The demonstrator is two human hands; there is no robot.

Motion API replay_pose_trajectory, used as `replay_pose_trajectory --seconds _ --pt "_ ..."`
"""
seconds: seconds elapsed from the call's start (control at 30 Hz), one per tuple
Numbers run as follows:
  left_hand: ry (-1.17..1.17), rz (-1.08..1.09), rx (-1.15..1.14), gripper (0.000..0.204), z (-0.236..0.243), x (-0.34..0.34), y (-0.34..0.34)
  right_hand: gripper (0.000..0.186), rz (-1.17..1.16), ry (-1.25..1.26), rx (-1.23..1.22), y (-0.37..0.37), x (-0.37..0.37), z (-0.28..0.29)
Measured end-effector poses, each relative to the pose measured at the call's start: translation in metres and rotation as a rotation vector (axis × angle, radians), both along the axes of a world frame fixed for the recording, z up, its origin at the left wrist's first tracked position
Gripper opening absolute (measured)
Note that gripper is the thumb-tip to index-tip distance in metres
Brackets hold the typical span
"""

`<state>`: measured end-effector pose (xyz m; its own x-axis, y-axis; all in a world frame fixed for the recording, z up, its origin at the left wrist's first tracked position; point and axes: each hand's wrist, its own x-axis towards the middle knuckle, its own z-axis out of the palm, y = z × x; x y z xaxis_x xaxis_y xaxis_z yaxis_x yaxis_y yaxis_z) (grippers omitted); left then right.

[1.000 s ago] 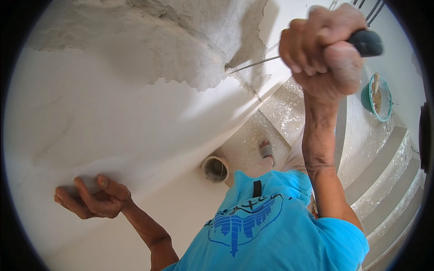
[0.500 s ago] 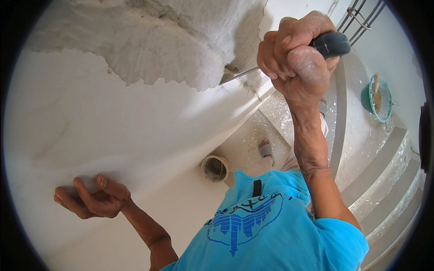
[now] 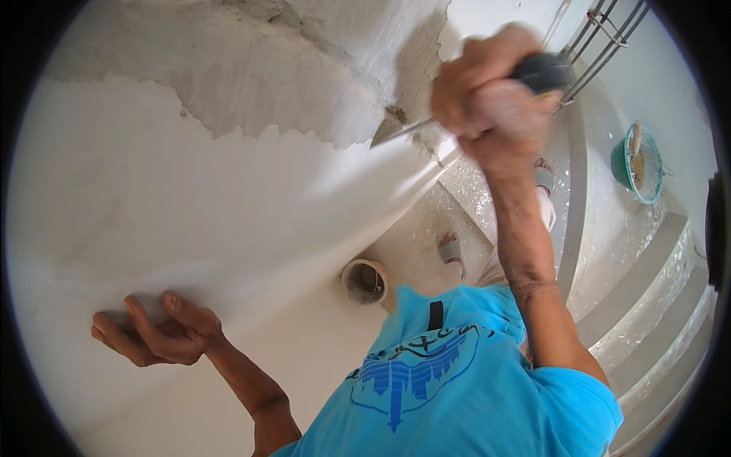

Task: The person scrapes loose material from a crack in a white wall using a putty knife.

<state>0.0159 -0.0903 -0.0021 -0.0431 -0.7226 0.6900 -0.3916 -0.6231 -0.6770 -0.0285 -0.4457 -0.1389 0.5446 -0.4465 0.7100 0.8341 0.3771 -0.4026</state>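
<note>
My right hand (image 3: 495,91), motion-blurred, is closed round a dark-handled scraper (image 3: 542,73). Its thin metal part reaches down-left to a rough notch (image 3: 396,118) in the grey, exposed patch (image 3: 228,76) of the wall, along the ragged edge of the smooth white surface (image 3: 190,213). Part of the tool is hidden by my fingers. My left hand (image 3: 152,331) is at the white wall on the lower left, fingers curled but apart, holding nothing.
Curved steps (image 3: 624,289) descend on the right, near a teal basin (image 3: 636,171) holding a wooden-handled tool. A bucket (image 3: 364,280) stands below the wall. Metal bars (image 3: 601,53) are at the upper right. My sandalled feet (image 3: 451,251) are on the speckled floor.
My right hand and scraper moved down-left from a second ago, with slight further movement since. More of the metal bars shows. My left hand stays at the wall.
</note>
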Motion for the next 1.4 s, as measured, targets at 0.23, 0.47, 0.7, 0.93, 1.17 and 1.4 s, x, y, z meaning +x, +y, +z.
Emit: replay_pose_trajectory --seconds 0.23,0.47,0.7,0.93,1.17,1.4 --pt "0.047 -0.024 -0.004 0.033 0.002 -0.003 -0.004 0.013 0.085 -0.059 -0.125 -0.012 -0.002 0.005" --pt "0.048 -0.021 -0.012 0.033 0.001 -0.003 -0.002 0.011 -0.037 -0.003 -0.033 0.002 0.002 0.006" --pt "0.069 -0.029 -0.020 0.032 0.000 -0.003 0.001 0.012 0.000 -0.058 0.027 0.003 -0.001 0.006" --pt "0.058 -0.049 -0.018 0.032 0.002 -0.001 -0.007 0.015 0.024 0.168 0.047 0.024 0.002 -0.014" --pt "0.041 -0.024 -0.008 0.034 0.002 -0.003 -0.002 0.013 0.028 -0.069 -0.185 -0.038 -0.011 0.011" --pt "0.059 -0.009 -0.018 0.034 0.001 -0.004 0.002 0.011 0.091 -0.179 -0.097 -0.033 -0.008 0.022"
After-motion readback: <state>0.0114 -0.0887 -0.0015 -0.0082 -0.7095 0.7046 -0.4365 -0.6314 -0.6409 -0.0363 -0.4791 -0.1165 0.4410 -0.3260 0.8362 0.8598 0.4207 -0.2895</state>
